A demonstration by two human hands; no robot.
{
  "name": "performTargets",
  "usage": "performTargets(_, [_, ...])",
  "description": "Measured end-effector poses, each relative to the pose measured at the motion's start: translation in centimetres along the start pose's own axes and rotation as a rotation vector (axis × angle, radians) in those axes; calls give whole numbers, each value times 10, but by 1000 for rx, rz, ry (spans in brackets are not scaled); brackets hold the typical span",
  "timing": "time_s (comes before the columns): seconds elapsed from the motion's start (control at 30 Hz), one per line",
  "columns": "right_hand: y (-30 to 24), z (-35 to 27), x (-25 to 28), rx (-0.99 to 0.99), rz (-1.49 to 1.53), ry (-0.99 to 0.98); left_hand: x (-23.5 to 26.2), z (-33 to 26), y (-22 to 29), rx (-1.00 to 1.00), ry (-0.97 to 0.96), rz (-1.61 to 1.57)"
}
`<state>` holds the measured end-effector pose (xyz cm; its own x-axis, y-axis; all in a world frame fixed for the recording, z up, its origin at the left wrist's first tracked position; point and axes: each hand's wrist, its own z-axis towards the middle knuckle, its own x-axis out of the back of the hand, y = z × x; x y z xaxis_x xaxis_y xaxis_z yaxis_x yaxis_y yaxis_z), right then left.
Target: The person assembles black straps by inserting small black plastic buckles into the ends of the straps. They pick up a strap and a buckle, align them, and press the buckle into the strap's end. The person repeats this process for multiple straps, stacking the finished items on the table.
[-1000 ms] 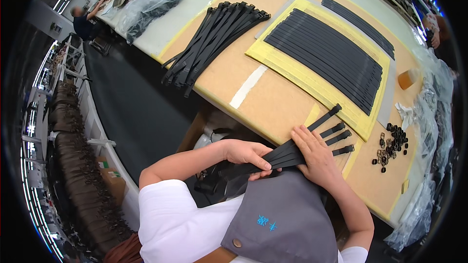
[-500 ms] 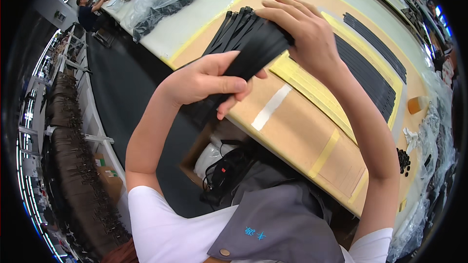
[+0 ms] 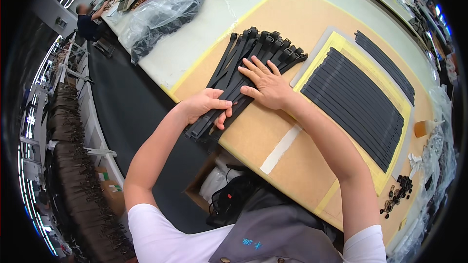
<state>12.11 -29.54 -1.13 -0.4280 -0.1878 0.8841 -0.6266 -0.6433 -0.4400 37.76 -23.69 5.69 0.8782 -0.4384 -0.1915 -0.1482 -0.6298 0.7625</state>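
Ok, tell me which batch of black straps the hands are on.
The loose fanned pile near the table's edge: both the left hand and right hand press it. The other straps lie in neat rows on the yellow sheet, untouched.
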Motion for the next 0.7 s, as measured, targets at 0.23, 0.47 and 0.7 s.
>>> performTargets(0.23, [1, 7, -11, -21, -79, 93, -57, -46, 18, -353, 671, 1504])
performTargets(0.47, [10, 18, -23, 42, -30, 175, -51, 23, -42, -482, 758, 1828])
performTargets(0.7, [-1, -26, 11, -8, 339, 287, -50, 37, -33, -339, 744, 1821])
